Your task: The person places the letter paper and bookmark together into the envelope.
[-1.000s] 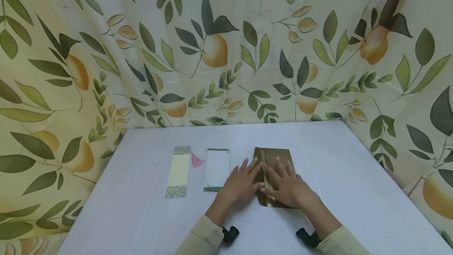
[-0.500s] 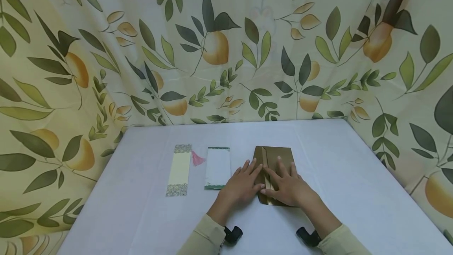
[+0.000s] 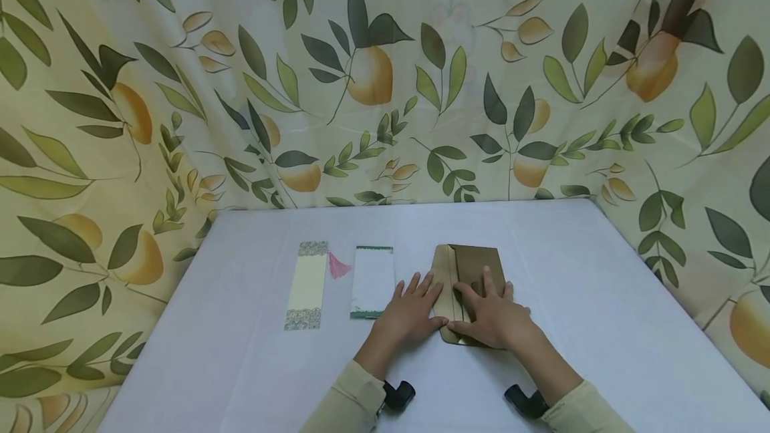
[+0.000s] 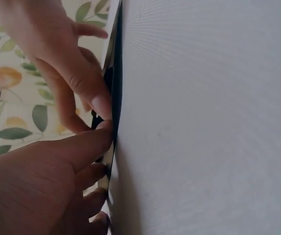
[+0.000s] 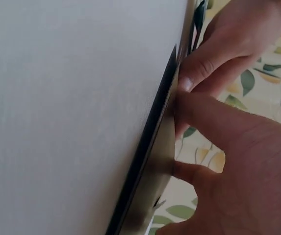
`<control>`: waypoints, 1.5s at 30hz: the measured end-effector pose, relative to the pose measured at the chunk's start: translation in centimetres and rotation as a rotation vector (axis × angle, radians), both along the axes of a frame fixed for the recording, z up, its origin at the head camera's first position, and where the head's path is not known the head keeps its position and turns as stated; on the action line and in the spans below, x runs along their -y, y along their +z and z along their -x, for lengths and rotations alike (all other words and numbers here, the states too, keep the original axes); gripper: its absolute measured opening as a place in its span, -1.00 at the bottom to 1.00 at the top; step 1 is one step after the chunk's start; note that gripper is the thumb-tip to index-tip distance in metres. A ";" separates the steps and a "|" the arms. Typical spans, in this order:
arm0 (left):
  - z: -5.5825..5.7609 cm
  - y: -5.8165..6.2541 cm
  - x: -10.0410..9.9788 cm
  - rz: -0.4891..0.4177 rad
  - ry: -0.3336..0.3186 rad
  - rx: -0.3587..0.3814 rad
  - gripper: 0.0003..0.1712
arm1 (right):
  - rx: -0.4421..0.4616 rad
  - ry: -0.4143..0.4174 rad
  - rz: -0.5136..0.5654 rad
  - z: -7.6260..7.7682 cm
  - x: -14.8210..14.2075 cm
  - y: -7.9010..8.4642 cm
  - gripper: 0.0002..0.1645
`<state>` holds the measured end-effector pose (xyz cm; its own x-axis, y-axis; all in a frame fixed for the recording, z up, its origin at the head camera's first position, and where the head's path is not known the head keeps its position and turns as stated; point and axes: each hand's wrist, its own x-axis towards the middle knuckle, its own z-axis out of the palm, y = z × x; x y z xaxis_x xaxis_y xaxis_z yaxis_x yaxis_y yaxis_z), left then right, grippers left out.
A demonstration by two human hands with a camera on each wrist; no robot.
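Note:
A gold-brown paper envelope (image 3: 475,257) lies flat on the white-covered table, with a long flap along its left side. My left hand (image 3: 407,316) rests at the envelope's left edge, fingers spread over the flap. My right hand (image 3: 496,316) touches the envelope right of the flap's edge, fingers spread and slightly bent. The two thumbs nearly meet near the bottom of the flap. In the left wrist view, the left hand's fingertips (image 4: 98,171) touch the thin edge. From the right wrist, the envelope (image 5: 152,171) appears edge-on, with the right hand's fingertips on it.
Left of the hands lies a white card with green borders (image 3: 371,282). Farther left is a cream bookmark (image 3: 305,284) with patterned ends and a pink tassel (image 3: 338,266). A fruit-and-leaf curtain (image 3: 373,85) hangs behind the table (image 3: 240,353).
My right hand has shifted slightly right, its index finger bending more at the flap's edge. The flap now looks lighter, with a darker line along it. The left hand stays nearly in place.

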<state>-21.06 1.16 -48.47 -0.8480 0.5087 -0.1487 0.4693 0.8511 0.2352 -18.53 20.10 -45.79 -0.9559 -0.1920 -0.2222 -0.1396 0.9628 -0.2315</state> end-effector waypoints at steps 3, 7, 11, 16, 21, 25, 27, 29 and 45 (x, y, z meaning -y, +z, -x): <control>0.0 0.1 0.0 0.008 0.011 0.001 -0.17 | -0.027 -0.015 0.008 0.1 0.2 -0.1 0.00; -0.1 0.2 0.0 0.017 0.019 0.006 -0.17 | -0.059 -0.023 0.011 0.2 0.4 -0.1 0.00; -0.2 0.1 0.0 0.032 0.019 0.005 -0.16 | -0.072 -0.030 0.015 0.3 0.4 -0.1 0.07; -0.1 0.2 -0.1 0.065 0.006 -0.021 -0.17 | -0.097 -0.030 0.022 0.3 0.3 0.0 0.16; 0.1 0.8 0.0 0.074 -0.011 -0.065 -0.22 | -0.125 -0.028 0.035 0.4 0.3 0.1 0.16; 0.4 1.4 0.3 0.056 -0.016 -0.074 -0.28 | -0.135 -0.029 0.034 0.4 0.3 0.0 0.15; 0.6 1.6 0.5 0.037 -0.017 -0.065 -0.30 | -0.134 -0.031 0.032 0.4 0.3 0.0 0.14; 1.0 1.7 0.9 0.005 -0.013 -0.052 -0.33 | -0.132 -0.032 0.031 0.4 0.3 -0.1 0.14; 3.5 3.1 7.4 -0.249 0.190 0.047 -0.40 | -0.100 -0.042 0.034 0.1 0.5 0.3 0.13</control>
<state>-24.52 -6.25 -45.38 -0.9265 0.3675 -0.0811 0.2910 0.8362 0.4648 -18.65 19.62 -45.49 -0.9804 -0.1569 -0.1193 -0.1231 0.9602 -0.2506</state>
